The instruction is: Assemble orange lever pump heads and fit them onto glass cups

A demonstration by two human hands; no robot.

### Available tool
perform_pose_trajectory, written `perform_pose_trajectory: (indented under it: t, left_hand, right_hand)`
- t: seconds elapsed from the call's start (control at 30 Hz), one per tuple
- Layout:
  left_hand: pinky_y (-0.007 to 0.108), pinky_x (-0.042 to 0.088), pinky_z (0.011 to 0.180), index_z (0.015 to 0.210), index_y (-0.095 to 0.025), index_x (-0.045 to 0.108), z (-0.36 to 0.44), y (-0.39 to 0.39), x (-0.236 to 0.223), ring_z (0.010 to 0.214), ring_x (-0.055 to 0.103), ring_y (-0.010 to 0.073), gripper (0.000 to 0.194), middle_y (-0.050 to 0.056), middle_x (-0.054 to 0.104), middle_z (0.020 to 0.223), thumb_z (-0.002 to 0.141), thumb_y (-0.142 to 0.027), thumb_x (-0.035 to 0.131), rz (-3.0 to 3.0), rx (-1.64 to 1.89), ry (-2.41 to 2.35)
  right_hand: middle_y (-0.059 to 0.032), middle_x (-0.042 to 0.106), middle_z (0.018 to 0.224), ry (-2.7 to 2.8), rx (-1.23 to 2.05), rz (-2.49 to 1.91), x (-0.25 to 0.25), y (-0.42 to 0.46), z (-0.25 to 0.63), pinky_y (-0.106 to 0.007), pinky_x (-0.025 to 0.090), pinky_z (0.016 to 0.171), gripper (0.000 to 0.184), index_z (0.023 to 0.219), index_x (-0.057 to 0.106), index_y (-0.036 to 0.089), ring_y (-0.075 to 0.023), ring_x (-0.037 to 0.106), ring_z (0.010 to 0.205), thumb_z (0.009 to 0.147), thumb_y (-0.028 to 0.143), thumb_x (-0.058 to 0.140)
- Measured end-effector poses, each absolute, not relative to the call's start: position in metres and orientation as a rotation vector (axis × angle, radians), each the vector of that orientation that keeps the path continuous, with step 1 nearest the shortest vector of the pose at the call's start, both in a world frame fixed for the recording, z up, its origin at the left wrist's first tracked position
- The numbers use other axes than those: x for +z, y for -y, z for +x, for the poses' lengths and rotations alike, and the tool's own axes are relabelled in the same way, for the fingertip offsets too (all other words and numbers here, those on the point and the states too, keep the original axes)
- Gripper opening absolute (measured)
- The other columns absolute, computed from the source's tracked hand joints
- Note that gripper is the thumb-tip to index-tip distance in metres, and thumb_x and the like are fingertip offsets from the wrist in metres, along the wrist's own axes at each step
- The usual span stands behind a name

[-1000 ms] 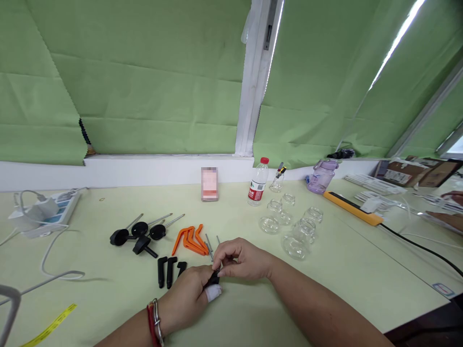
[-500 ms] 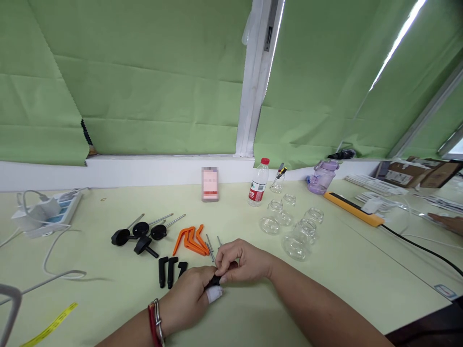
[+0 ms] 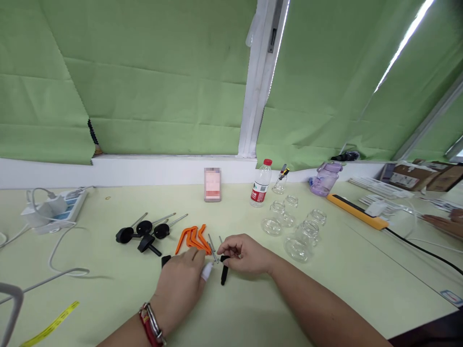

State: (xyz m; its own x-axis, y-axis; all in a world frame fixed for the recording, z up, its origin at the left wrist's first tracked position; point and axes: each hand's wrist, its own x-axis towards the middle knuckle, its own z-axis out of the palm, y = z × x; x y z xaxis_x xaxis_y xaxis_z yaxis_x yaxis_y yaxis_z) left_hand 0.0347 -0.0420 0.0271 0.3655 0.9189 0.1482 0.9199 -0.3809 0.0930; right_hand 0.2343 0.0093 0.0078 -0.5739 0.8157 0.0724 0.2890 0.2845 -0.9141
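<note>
My right hand [image 3: 243,253] pinches a black L-shaped plastic piece [image 3: 224,273], its longer arm hanging down toward me. My left hand [image 3: 184,279] is spread low over the table, thumb apart, a white wrap on the thumb. Beneath it one end of a similar black piece [image 3: 165,260] shows; whatever else lies there is hidden. Several orange bent plastic pieces [image 3: 197,238] lie just beyond the left fingertips. Thin metal screws [image 3: 212,248] rest between the two hands. Further left are several black round caps [image 3: 144,227], some with metal rods sticking out.
Several clear glass jars [image 3: 297,246] stand to the right, one at the back holding screwdrivers [image 3: 282,176]. Behind are a red-capped water bottle [image 3: 260,185], a phone [image 3: 212,185] and a purple bottle [image 3: 326,178]. Power strips [image 3: 356,212] and cables lie at both sides. Another person's hand [image 3: 446,224] shows far right.
My hands have come apart. The left has let go of the black piece and moved left over the other black pieces. The right now holds its piece alone.
</note>
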Motion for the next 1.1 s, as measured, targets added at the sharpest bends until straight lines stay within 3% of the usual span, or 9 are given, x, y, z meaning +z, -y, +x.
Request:
perform_pose_trajectory:
  t: [0.1,0.27,0.43,0.7,0.9,1.1]
  left_hand:
    - [0.035,0.045,0.065,0.099,-0.014,0.062,0.030,0.040,0.035,0.082,0.058,0.0266,0.031,0.014,0.061,0.098,0.090,-0.028,0.035,-2.379,-0.129,1.833]
    - [0.040,0.046,0.065,0.121,-0.010,0.054,0.021,0.044,0.029,0.087,0.056,0.0322,0.044,0.020,0.058,0.102,0.088,-0.037,0.045,-2.262,0.182,1.816]
    - [0.039,0.049,0.062,0.120,-0.012,0.055,0.020,0.047,0.022,0.085,0.060,0.0321,0.043,0.020,0.057,0.106,0.087,-0.038,0.047,-2.289,0.326,1.885]
    - [0.036,0.050,0.063,0.112,-0.013,0.056,0.029,0.048,0.018,0.081,0.063,0.0266,0.032,0.017,0.053,0.107,0.088,-0.029,0.042,-2.456,0.149,1.940]
    - [0.035,0.049,0.065,0.103,-0.017,0.055,0.046,0.058,0.021,0.081,0.063,0.0253,0.026,0.012,0.051,0.107,0.086,-0.034,0.044,-2.708,0.020,1.958]
    - [0.037,0.049,0.066,0.115,-0.018,0.051,0.050,0.059,0.025,0.083,0.063,0.0269,0.036,0.014,0.050,0.113,0.087,-0.038,0.042,-2.765,0.014,1.901]
  right_hand:
    - [0.0036,0.050,0.064,2.001,1.339,-1.113,0.005,-0.016,0.240,-0.020,0.038,0.056,0.022,0.087,0.068,0.016,-0.0082,0.043,0.060,0.066,0.013,0.063]
    - [0.0022,0.056,0.067,2.024,1.454,-1.219,-0.001,-0.023,0.247,-0.021,0.042,0.060,0.018,0.085,0.068,0.015,-0.0089,0.049,0.061,0.068,0.018,0.064]
    - [0.0010,0.061,0.071,2.094,1.445,-1.308,-0.002,-0.026,0.252,-0.021,0.042,0.059,0.016,0.083,0.068,0.016,-0.0096,0.053,0.063,0.069,0.021,0.064]
    - [0.0021,0.061,0.069,2.166,1.441,-1.330,0.002,-0.026,0.255,-0.020,0.042,0.059,0.017,0.084,0.068,0.016,-0.0094,0.052,0.062,0.068,0.022,0.065]
    - [0.0024,0.060,0.068,2.205,1.417,-1.297,-0.002,-0.029,0.256,-0.020,0.042,0.059,0.019,0.086,0.068,0.016,-0.0091,0.051,0.061,0.069,0.024,0.064]
    - [0.0018,0.062,0.072,2.220,1.350,-1.317,0.000,-0.028,0.257,-0.021,0.041,0.060,0.016,0.083,0.067,0.016,-0.0099,0.053,0.064,0.069,0.021,0.062]
